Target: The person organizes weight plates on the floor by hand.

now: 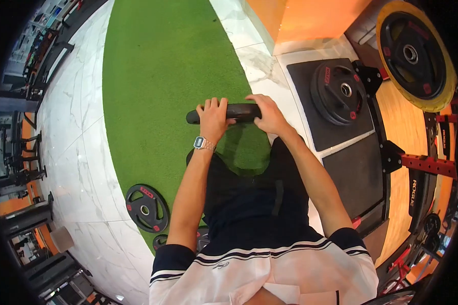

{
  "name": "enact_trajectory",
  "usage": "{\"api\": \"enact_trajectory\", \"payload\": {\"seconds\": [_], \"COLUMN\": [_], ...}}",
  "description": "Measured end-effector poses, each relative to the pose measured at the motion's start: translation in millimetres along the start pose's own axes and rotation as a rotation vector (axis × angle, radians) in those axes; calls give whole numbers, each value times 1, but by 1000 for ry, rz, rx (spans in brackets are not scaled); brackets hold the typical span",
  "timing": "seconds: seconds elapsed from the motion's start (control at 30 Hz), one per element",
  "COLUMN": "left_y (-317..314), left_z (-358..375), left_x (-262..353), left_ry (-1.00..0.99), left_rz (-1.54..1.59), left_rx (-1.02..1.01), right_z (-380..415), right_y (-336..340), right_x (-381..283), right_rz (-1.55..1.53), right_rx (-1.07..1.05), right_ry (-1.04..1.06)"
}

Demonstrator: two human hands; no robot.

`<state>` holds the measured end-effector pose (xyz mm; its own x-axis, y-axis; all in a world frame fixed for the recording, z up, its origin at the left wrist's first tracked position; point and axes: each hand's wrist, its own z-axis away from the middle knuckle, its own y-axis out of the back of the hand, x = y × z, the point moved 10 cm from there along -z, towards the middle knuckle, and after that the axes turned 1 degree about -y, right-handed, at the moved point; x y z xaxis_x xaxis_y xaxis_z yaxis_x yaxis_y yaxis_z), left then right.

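Observation:
A black weight plate (240, 112) shows edge-on in front of my legs, over the green turf. My left hand (215, 119), with a silver digital watch on its wrist, wraps its fingers over the plate's rim left of the middle. At the right end, my right hand (269, 116) grips the same plate, thumb on the near side. The plate's flat faces are mostly hidden from this angle.
Another weight plate (147, 208) lies on the turf (160, 56) at lower left. Right of me, stacked plates (338, 92) rest on a black mat (308, 81). A yellow-rimmed plate (416, 53) hangs beside the red rack beam (427, 163). An orange pillar (310, 23) stands ahead.

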<state>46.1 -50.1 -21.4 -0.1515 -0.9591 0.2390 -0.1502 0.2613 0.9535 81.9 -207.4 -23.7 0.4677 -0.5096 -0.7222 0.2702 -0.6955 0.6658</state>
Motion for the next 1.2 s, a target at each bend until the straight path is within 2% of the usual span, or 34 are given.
{"api": "enact_trajectory", "payload": {"seconds": [0.03, 0.13, 0.17, 0.27, 0.3, 0.4, 0.57, 0.67, 0.8, 0.83, 0.93, 1.03, 1.13, 1.2], "left_y": [-6, -1, 4, -21, -13, -37, -40, -42, -53, -54, -60, -68, -53, -56], "left_z": [-3, -1, -2, 11, 8, -11, -36, -49, -64, -67, -80, -85, -87, -83], "left_x": [9, 19, 17, -39, -29, -9, 36, 61, 97, 107, 139, 176, 201, 182], "left_ry": [-58, -131, -139, 65, 5, 9, -30, -68, -137, -153, -218, -331, -475, -372], "left_rz": [12, 67, 87, 200, 242, 333, 343, 304, 179, 172, 162, 207, 285, 237], "left_rx": [25, 69, 82, 23, 51, -97, -214, -260, -264, -266, -247, -232, -42, -51], "right_z": [-3, -8, -5, 3, 9, 22, 47, 36, 19, 18, 25, 43, 61, 71], "right_y": [3, -12, -3, 8, 14, 25, 39, 59, 57, 56, 82, 101, 116, 123], "right_x": [-9, 28, 38, 81, 89, 117, 165, 123, 70, 92, 115, 149, 174, 193], "right_rz": [-35, 49, 47, -4, 2, -5, 59, 65, 170, 194, 133, 79, -1, -53], "right_rx": [15, -69, 15, 57, 79, 91, 41, 59, -43, -82, 45, 48, 52, 75], "right_ry": [51, -83, -97, -149, -182, -245, -457, -180, -70, -227, -237, -343, -456, -495]}}
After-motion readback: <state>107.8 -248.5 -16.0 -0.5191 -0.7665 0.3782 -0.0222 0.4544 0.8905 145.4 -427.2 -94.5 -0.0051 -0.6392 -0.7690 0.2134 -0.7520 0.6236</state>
